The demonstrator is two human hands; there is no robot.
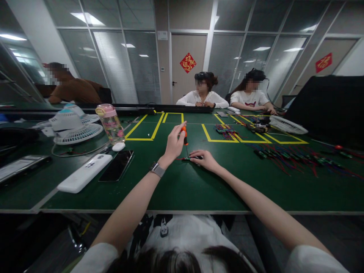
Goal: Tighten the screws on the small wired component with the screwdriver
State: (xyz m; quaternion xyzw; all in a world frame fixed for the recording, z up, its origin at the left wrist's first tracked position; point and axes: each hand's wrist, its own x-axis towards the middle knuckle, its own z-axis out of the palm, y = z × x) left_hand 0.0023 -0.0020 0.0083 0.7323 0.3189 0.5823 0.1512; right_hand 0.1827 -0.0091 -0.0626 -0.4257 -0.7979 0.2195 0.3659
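Head view: the left hand (174,142), with a grey-banded watch (157,169) at the wrist, grasps the orange-and-black handle of a slim screwdriver (184,136), its fingers rather straight along the grip. The thin metal shaft points down, nearly upright, to a small green circuit board with red wire (186,159) lying on the green tabletop (170,197) in front of the person. Fingers of the right hand (209,161) are closed on the board's right end, seemingly steadying it (the contact is small and dim, so whether the tip sits in a screw is hard to tell).

Work on this one board looks under way and unfinished, since the tool stands at it and both hands are engaged. Well to the right lies a long row of wired green boards (301,157); whether those are finished or waiting, I cannot tell.
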